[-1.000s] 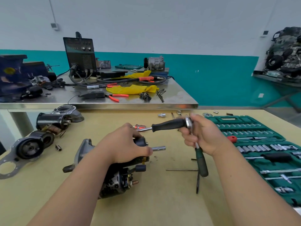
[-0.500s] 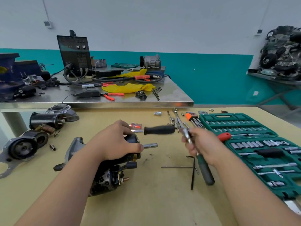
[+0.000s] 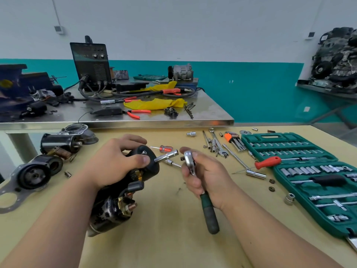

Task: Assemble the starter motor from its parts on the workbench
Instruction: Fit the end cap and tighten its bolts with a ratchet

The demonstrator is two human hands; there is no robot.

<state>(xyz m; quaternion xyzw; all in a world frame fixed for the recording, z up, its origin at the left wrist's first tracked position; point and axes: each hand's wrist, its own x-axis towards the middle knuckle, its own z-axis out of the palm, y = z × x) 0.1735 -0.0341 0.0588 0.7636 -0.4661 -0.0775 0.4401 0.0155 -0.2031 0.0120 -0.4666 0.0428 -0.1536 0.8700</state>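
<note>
**A:** Where's the starter motor (image 3: pixel 114 207)?

**B:** On the workbench (image 3: pixel 173 242), tilted, with its black round end raised and its copper terminals facing the person. I can't tell whether its lower end rests on the bench.

**A:** And the left hand (image 3: pixel 116 161)?

**B:** It grasps the motor's raised end from above. The fingers curl over the far side and the thumb presses flat across the end face. The forearm reaches in from the lower left.

**A:** What's sticking out of the motor?

**B:** A chrome socket extension (image 3: pixel 166 156) juts from the end face, just past the thumb, slanting up to the right.

**A:** And the right hand (image 3: pixel 206 178)?

**B:** It is to the right of the motor, clenched round a ratchet (image 3: pixel 210 214) just under the chrome head. The head is up, just beside the extension's tip but apart from it. The dark handle hangs down towards the person.

**A:** Anything else near the motor?

**B:** A small red screwdriver (image 3: pixel 165 148) lies just behind it. A green socket case (image 3: pixel 289 135) lies open well to its right. Other motor housings (image 3: pixel 58 144) lie to its left.
</note>
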